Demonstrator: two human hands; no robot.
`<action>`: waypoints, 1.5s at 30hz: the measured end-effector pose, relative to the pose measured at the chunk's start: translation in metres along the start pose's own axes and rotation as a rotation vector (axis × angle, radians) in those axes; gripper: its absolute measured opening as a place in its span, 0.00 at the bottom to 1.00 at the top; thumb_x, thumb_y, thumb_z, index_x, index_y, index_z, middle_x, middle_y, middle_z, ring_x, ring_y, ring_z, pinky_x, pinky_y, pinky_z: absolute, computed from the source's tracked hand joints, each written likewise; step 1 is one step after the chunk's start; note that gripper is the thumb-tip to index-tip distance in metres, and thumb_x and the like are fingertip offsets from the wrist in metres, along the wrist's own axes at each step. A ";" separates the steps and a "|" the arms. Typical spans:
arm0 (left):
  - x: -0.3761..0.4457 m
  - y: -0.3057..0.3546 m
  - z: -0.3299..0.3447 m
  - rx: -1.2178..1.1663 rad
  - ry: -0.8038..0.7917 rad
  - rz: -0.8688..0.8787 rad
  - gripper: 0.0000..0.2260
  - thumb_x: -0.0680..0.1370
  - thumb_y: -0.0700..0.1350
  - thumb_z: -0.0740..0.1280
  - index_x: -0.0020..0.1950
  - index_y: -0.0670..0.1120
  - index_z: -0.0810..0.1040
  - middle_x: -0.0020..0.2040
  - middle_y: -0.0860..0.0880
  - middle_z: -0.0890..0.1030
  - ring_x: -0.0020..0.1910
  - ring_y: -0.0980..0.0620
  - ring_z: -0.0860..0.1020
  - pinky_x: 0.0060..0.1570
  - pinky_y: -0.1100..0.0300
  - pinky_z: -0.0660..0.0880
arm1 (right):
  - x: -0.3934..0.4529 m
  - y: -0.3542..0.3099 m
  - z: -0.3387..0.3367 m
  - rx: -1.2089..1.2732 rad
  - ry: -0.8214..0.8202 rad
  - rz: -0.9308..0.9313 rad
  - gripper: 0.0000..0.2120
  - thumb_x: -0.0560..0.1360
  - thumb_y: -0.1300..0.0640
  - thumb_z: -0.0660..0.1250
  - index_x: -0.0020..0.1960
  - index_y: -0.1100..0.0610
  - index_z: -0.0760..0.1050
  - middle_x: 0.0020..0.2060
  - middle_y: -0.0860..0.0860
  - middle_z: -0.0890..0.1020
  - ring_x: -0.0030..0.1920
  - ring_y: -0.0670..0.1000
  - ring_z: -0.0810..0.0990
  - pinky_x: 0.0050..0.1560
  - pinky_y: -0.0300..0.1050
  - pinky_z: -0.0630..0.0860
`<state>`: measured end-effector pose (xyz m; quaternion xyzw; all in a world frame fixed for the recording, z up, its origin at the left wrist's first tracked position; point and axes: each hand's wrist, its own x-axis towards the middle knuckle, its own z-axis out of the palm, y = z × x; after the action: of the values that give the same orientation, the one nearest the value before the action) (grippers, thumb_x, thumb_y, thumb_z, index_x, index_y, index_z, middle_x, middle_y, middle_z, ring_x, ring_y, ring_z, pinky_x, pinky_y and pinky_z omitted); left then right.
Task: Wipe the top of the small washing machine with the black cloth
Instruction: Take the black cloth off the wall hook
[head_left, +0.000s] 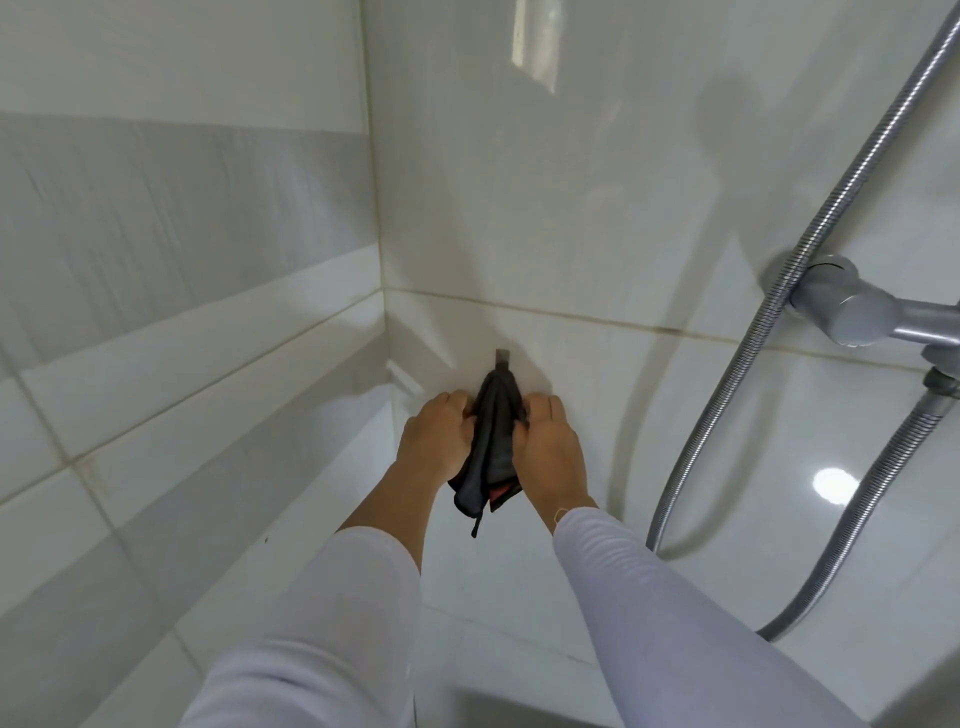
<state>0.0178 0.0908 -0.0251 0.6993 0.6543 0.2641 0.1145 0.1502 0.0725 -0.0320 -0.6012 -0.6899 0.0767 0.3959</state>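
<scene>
Two white sleeves (332, 623) reach forward. The left hand (436, 436) and the right hand (545, 441) each have a narrow grip on the black cloth (491, 447) between them. Just above both grips, the cloth hangs from a small hook (502, 356) on the tiled wall (597, 208).

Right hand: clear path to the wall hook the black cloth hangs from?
Probably yes. The right hand already grips the black cloth just below the hook. The white tile wall around the hook is bare, and the shower hose hangs well off to the right.
</scene>
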 end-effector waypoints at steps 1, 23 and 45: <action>-0.001 -0.001 0.002 -0.028 -0.015 -0.009 0.12 0.80 0.47 0.58 0.59 0.44 0.74 0.54 0.45 0.77 0.52 0.44 0.77 0.56 0.47 0.75 | 0.001 0.001 0.001 0.003 -0.002 0.007 0.08 0.78 0.61 0.55 0.52 0.63 0.70 0.51 0.57 0.74 0.39 0.56 0.72 0.40 0.50 0.72; -0.046 0.008 -0.059 -0.150 0.042 -0.069 0.17 0.83 0.50 0.50 0.42 0.41 0.68 0.35 0.46 0.71 0.40 0.47 0.70 0.42 0.59 0.65 | -0.013 -0.033 -0.056 0.278 -0.116 0.203 0.04 0.76 0.61 0.58 0.45 0.60 0.71 0.34 0.54 0.77 0.28 0.51 0.76 0.26 0.37 0.74; -0.097 0.040 -0.080 -1.067 -0.514 -0.134 0.15 0.79 0.38 0.63 0.65 0.49 0.72 0.58 0.45 0.77 0.56 0.45 0.77 0.48 0.54 0.79 | -0.075 -0.034 -0.103 0.697 -0.284 0.691 0.21 0.74 0.45 0.63 0.63 0.55 0.70 0.52 0.55 0.79 0.51 0.56 0.79 0.50 0.48 0.77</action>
<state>0.0102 -0.0229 0.0407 0.5437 0.4254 0.3708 0.6212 0.1872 -0.0413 0.0227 -0.6099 -0.4313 0.5098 0.4267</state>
